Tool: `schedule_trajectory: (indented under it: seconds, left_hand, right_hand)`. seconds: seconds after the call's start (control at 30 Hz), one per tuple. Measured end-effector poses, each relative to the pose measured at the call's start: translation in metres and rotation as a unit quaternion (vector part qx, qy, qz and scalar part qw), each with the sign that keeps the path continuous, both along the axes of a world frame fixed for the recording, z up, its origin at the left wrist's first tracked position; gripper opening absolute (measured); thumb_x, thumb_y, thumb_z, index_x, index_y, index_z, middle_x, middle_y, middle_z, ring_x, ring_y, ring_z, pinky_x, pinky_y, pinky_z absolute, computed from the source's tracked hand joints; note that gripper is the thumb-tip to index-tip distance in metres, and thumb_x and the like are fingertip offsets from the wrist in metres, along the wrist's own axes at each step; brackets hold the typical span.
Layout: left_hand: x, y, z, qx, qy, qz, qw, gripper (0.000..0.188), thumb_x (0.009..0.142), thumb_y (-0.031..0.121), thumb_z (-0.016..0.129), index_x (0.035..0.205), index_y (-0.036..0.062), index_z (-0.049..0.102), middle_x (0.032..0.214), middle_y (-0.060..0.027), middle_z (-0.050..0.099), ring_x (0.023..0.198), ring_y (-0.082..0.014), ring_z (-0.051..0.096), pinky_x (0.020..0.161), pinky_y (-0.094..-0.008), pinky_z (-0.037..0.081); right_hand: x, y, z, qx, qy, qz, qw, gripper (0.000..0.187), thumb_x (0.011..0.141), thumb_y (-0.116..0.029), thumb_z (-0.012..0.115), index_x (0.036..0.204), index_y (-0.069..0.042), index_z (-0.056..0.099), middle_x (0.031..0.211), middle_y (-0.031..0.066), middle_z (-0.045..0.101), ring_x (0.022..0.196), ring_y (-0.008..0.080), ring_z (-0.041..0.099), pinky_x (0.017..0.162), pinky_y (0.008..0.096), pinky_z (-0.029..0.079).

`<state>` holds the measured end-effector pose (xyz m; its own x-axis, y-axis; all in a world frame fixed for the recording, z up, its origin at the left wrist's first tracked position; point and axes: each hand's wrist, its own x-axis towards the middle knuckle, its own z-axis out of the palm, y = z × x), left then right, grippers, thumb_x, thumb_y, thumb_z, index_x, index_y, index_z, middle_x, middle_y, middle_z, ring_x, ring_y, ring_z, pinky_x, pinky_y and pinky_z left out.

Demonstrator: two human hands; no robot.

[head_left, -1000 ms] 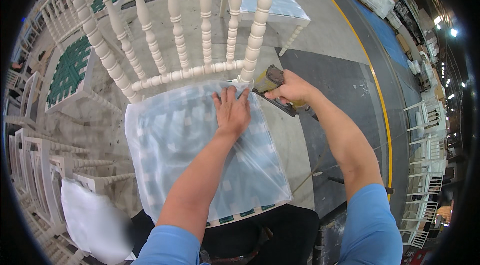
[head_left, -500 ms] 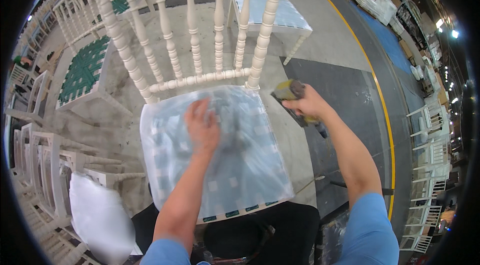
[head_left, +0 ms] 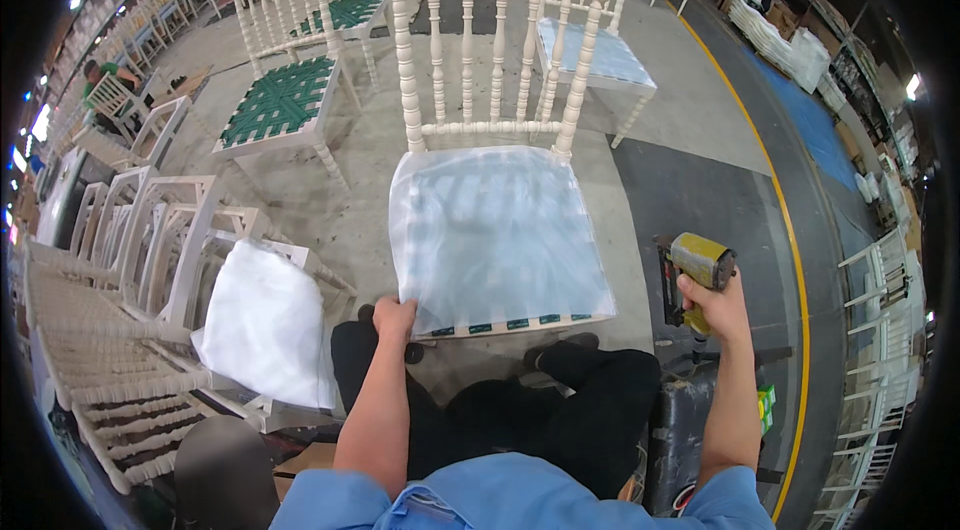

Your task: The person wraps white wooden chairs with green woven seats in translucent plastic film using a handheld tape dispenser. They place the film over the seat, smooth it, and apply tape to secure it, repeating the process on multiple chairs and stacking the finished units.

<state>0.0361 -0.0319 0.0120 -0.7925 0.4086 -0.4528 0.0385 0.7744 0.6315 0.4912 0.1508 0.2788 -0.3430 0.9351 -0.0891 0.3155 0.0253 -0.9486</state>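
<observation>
A cream spindle-back chair [head_left: 482,128] stands in front of me, its back farthest away. A thin, translucent white fabric sheet [head_left: 500,230] lies over its seat, with green webbing [head_left: 515,323] showing along the front edge. At the seat's front left corner, my left hand [head_left: 394,318] is closed on the sheet's edge. Out to the right, away from the chair, my right hand [head_left: 718,306] grips a yellow and black staple gun [head_left: 703,262] by its handle.
A stack of white fabric [head_left: 265,320] sits at my left beside piled chair frames [head_left: 170,240]. Behind stand a chair with green webbing [head_left: 280,102] and one with a covered seat [head_left: 595,52]. A black case [head_left: 680,430] is by my right leg. Another person [head_left: 110,90] is far left.
My left hand has gone from the middle of the sheet to the seat's front left corner. The staple gun has moved right and nearer to me. The view has shifted, showing more of my lap.
</observation>
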Motion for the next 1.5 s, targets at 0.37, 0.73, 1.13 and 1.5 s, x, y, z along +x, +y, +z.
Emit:
schedule_trajectory:
  seconds: [0.37, 0.73, 1.13, 1.5]
  left_hand:
    - [0.034, 0.034, 0.010, 0.151, -0.208, 0.057, 0.965, 0.029, 0.080, 0.018, 0.093, 0.091, -0.0051, 0.079, 0.089, -0.0176, 0.078, 0.076, -0.0288, 0.075, 0.069, -0.0425, 0.060]
    - [0.086, 0.031, 0.030, 0.174, -0.408, 0.072, 0.893, 0.026, 0.094, 0.023, 0.084, 0.105, 0.0060, 0.067, 0.079, -0.0057, 0.065, 0.066, -0.0215, 0.065, 0.057, -0.0386, 0.053]
    - [0.064, 0.005, 0.029, 0.209, -0.424, -0.032, 0.881, 0.020, 0.100, 0.017, 0.076, 0.096, 0.0025, 0.064, 0.079, -0.0067, 0.066, 0.066, -0.0219, 0.066, 0.061, -0.0404, 0.057]
    - [0.072, 0.008, 0.008, 0.130, -0.340, 0.002, 0.931, 0.017, 0.100, 0.014, 0.073, 0.099, 0.0016, 0.062, 0.076, -0.0054, 0.065, 0.062, -0.0204, 0.065, 0.056, -0.0372, 0.055]
  right_hand:
    - [0.027, -0.083, 0.000, 0.049, 0.029, -0.050, 0.997, 0.061, 0.086, -0.013, 0.089, 0.140, -0.002, 0.063, 0.099, 0.0014, 0.072, 0.068, 0.0086, 0.060, 0.062, 0.0261, 0.052]
    - [0.042, -0.069, -0.002, 0.081, 0.048, -0.087, 0.992, 0.060, 0.090, -0.010, 0.086, 0.145, -0.005, 0.062, 0.105, 0.0020, 0.072, 0.075, 0.0080, 0.062, 0.065, 0.0254, 0.052]
    - [0.012, 0.071, -0.081, -0.170, 0.002, -0.142, 0.975, 0.022, 0.095, -0.023, 0.082, 0.103, -0.004, 0.073, 0.086, 0.0049, 0.072, 0.059, 0.0137, 0.060, 0.052, 0.0304, 0.047]
    - [-0.009, 0.118, -0.140, -0.229, -0.141, -0.080, 0.960, 0.018, 0.096, -0.019, 0.080, 0.099, -0.004, 0.071, 0.081, 0.0063, 0.069, 0.057, 0.0139, 0.057, 0.049, 0.0311, 0.046]
